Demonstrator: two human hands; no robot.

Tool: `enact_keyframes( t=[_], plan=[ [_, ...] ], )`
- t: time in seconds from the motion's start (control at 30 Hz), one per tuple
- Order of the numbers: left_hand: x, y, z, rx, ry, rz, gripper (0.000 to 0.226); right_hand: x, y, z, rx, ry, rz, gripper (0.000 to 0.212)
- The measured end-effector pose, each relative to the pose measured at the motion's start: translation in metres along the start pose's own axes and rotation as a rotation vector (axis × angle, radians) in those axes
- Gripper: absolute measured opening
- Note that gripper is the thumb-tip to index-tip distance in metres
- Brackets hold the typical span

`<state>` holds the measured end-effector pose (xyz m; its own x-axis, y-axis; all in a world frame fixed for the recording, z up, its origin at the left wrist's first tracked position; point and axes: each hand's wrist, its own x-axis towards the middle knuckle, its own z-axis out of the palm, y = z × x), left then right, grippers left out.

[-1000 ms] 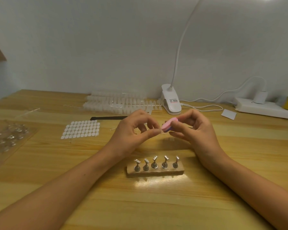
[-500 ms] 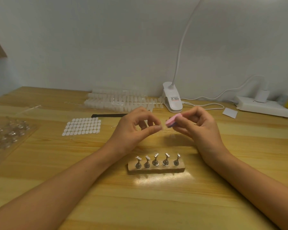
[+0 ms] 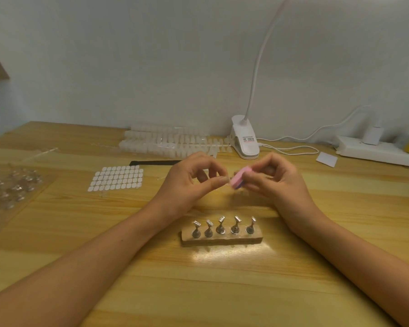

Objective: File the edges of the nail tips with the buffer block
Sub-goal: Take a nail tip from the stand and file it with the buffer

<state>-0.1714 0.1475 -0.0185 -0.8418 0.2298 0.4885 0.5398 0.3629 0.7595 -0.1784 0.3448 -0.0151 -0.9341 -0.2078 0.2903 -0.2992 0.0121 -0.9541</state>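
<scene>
Table point(image 3: 222, 291): pale wood, varnished, glossy glare patch. Buffer block point(image 3: 237, 177): pink, matt, foam-like. Stand pegs point(image 3: 220, 226): shiny metal. Stand base point(image 3: 222, 240): dull, rough-edged. Lamp clip point(image 3: 246, 142): smooth white plastic. Tray point(image 3: 10, 192): clear glossy plastic. Nail tips point(image 3: 170, 142): translucent plastic.

A plain white wall point(image 3: 151, 55) rises behind a light wooden table point(image 3: 222, 291) with a glossy top, where a white clip-on gooseneck lamp point(image 3: 244, 142) stands at the back and a white power strip point(image 3: 373, 151) lies far right.
</scene>
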Motion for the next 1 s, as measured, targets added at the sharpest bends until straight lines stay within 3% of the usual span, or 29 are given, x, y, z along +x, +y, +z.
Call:
enact_keyframes(
  t=[0.07,0.2,0.3,0.43,0.53,0.7,0.8,0.9,1.0],
  plan=[
    [0.0,0.0,0.0,0.001,-0.004,0.0,0.004,-0.001,0.0,0.002,-0.043,-0.104,0.001,0.03],
    [0.0,0.001,0.001,-0.001,-0.028,0.005,0.008,0.002,0.001,0.001,0.042,0.049,0.012,0.022],
    [0.0,0.0,0.0,-0.014,-0.008,-0.003,0.005,0.0,0.002,0.003,-0.042,-0.081,0.003,0.023],
    [0.0,0.001,0.001,-0.002,-0.026,0.01,0.008,0.002,0.002,0.0,0.049,0.06,0.019,0.024],
    [0.001,0.001,0.0,0.02,-0.018,-0.001,0.005,0.001,0.004,0.003,-0.013,-0.088,0.053,0.03],
    [-0.001,0.002,0.001,-0.027,-0.085,-0.08,0.008,0.004,0.002,-0.007,0.137,0.164,0.018,0.029],
    [0.0,0.002,-0.002,-0.115,-0.034,-0.16,0.021,0.002,0.002,-0.005,-0.021,0.012,-0.023,0.035],
    [0.002,-0.001,-0.005,-0.178,-0.026,-0.199,0.019,-0.001,0.004,0.001,-0.244,-0.203,-0.1,0.02],
    [0.001,-0.001,-0.007,-0.217,-0.054,-0.208,0.015,-0.002,0.006,-0.002,-0.638,-0.121,-0.213,0.018]
  ],
)
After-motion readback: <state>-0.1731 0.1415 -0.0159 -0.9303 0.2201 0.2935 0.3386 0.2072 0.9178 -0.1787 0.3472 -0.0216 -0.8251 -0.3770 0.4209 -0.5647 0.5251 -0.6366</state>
